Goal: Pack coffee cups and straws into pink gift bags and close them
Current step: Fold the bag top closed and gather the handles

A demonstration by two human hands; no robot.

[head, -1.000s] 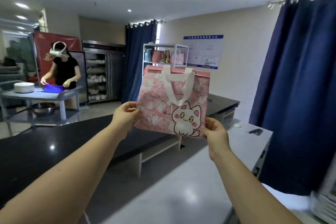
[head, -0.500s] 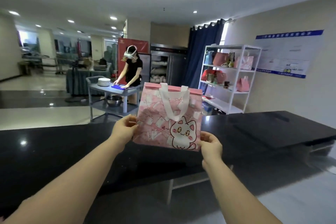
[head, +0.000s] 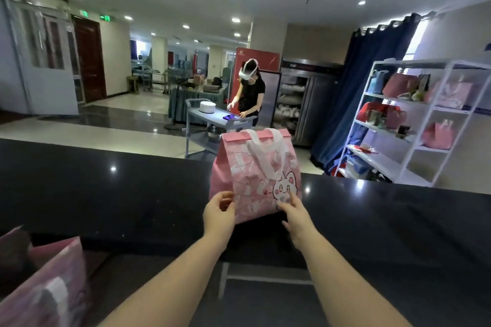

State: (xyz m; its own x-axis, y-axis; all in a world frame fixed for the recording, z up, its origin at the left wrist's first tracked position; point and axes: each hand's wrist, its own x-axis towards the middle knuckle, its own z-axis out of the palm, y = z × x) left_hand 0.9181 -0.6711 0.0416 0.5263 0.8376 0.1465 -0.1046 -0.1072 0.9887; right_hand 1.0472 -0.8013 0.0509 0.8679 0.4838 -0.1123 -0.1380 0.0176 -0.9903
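Head view, bag: the closed pink gift bag (head: pixel 255 175) stands upright on the black counter (head: pixel 106 194).
Left hand (head: pixel 219 211): curved at its lower left corner; pinching or not, we cannot tell.
Right hand (head: pixel 296 215): fingers spread, touching the lower front.
Our advice: seat the base flat, release once steady.

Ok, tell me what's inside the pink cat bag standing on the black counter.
Nothing inside shows. The pink cat bag stands on the black counter with its top folded shut and white handles hanging down the front, so whatever it holds is covered.
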